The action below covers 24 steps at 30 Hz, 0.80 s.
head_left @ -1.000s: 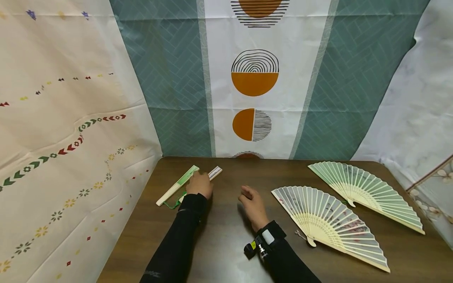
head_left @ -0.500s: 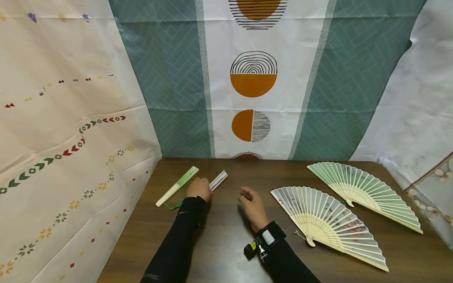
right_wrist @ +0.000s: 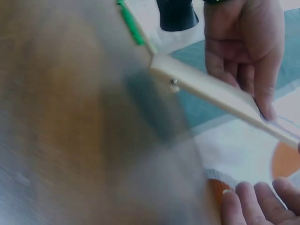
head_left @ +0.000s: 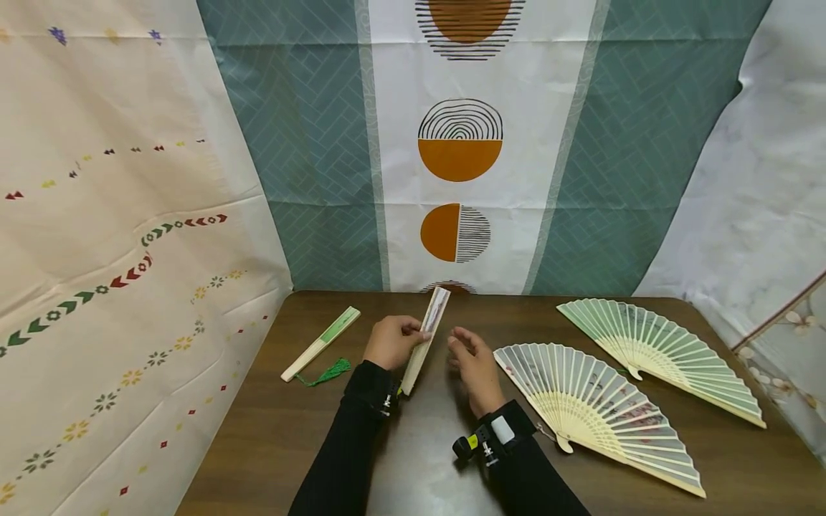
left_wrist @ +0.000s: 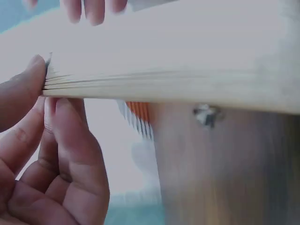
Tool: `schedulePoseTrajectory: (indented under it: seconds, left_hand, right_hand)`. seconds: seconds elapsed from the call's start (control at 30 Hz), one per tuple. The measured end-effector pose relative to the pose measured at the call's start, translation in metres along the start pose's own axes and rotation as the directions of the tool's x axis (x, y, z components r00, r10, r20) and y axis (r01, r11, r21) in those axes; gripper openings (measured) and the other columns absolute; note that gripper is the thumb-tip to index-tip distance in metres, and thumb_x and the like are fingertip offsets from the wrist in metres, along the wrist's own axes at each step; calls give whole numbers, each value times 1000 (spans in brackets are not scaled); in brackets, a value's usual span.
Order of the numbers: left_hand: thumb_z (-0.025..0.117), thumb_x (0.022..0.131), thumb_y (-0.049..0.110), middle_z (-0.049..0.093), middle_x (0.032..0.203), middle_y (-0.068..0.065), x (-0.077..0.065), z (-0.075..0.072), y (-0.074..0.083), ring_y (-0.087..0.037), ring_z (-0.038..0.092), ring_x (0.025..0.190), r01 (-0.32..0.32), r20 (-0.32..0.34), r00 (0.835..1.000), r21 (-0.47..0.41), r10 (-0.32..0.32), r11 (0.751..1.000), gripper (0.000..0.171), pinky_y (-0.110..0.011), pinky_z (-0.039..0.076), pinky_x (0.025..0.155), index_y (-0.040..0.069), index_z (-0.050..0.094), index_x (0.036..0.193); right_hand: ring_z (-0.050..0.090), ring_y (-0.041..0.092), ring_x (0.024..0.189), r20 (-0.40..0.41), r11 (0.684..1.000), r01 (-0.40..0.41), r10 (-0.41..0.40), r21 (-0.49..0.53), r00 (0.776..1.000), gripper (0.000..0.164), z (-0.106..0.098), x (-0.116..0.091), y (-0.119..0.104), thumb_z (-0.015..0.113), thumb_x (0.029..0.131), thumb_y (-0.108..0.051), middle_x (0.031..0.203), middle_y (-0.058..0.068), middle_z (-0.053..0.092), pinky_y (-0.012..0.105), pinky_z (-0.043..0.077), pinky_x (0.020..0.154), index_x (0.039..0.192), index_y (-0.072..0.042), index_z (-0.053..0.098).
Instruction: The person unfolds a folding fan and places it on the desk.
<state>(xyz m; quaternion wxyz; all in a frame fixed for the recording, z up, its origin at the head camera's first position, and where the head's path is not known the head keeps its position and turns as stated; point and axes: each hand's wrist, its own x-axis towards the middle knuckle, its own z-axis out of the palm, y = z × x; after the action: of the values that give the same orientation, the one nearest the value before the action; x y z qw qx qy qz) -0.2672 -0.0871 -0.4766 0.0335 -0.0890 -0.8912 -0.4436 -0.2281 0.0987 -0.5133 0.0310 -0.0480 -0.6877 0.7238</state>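
A folded hand fan (head_left: 428, 335) with pale ribs and a whitish printed leaf stands tilted above the table. My left hand (head_left: 391, 342) pinches it partway along, thumb on one side and fingers on the other. Its stacked rib edges (left_wrist: 140, 84) show in the left wrist view. My right hand (head_left: 476, 367) is just right of the fan, fingers relaxed and slightly bent, holding nothing. In the right wrist view its fingers (right_wrist: 265, 206) lie apart from the fan. A second folded fan (head_left: 321, 344), with a green leaf and a green tassel (head_left: 332, 370), lies at the left.
Two spread fans lie on the brown table (head_left: 258, 444) at the right: a grey-white one with floral print (head_left: 600, 416) in front, a green one (head_left: 665, 358) behind. Patterned cloths (head_left: 323, 143) hang behind the table and at both sides.
My left hand has picked up the white folded fan from the table and brought it right, turned more upright. The green tassel is now uncovered. My right hand has shifted slightly right.
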Motion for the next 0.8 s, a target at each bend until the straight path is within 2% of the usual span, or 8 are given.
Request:
schedulePoseTrajectory:
  seconds: [0.07, 0.17, 0.27, 0.33, 0.43, 0.63, 0.8]
  left_hand:
    - [88, 102, 21, 84, 97, -11, -3, 7, 14, -14, 69, 81, 2, 31, 1000, -47, -1, 999, 18, -27, 57, 69, 6, 88, 111]
    - [86, 104, 18, 83, 99, -15, -3, 19, 24, -11, 70, 80, 12, 88, 996, -141, 1, 990, 19, -27, 64, 71, 2, 87, 115]
    - [83, 106, 14, 83, 103, -19, -3, 28, 28, -12, 73, 82, 30, 133, 991, -249, 3, 968, 20, -34, 72, 74, 0, 85, 119]
    - [82, 107, 12, 82, 104, -20, -3, 32, 29, -13, 75, 84, 49, 152, 988, -297, -3, 953, 20, -36, 74, 76, -1, 84, 121]
    - [81, 106, 10, 82, 104, -21, -3, 34, 28, -12, 75, 82, 51, 154, 988, -315, -2, 948, 19, -34, 74, 75, -3, 84, 120]
    - [84, 104, 10, 85, 99, -20, -1, 39, 28, -9, 73, 72, 62, 146, 989, -299, -19, 952, 19, -29, 71, 67, -3, 86, 117]
    - [86, 103, 11, 87, 99, -19, 0, 42, 28, -11, 74, 71, 77, 137, 990, -276, -40, 958, 18, -36, 73, 68, -1, 87, 116]
  right_hand:
    - [70, 37, 135, 10, 1000, 12, -12, 2, 1000, 50, -6, -1, -6, 63, 118, -22, 158, 30, 64, 36, 65, 101, 160, 6, 57]
    - [75, 27, 126, 20, 999, 26, -25, -19, 999, 51, -14, 0, -15, 61, 120, -27, 153, 30, 68, 38, 67, 100, 161, 3, 57]
    - [77, 15, 110, 21, 999, 15, -15, -43, 1000, 46, -19, 1, -19, 60, 121, -29, 142, 26, 74, 32, 67, 90, 153, 3, 66]
    - [77, 12, 103, 25, 999, 7, -6, -51, 1000, 43, -20, 1, -21, 60, 121, -29, 134, 23, 78, 28, 66, 83, 146, 3, 72]
    - [77, 10, 95, 37, 999, 0, 1, -47, 999, 38, -21, 3, -21, 61, 121, -25, 123, 19, 81, 24, 65, 74, 137, 5, 76]
    - [76, 9, 89, 33, 1000, 1, 0, -30, 999, 32, -22, 5, -20, 64, 119, -17, 108, 12, 81, 22, 67, 68, 129, 10, 78]
    - [76, 9, 85, 17, 999, -15, 16, -40, 1000, 32, -24, 5, -19, 64, 118, -15, 101, 10, 82, 22, 67, 66, 125, 13, 77]
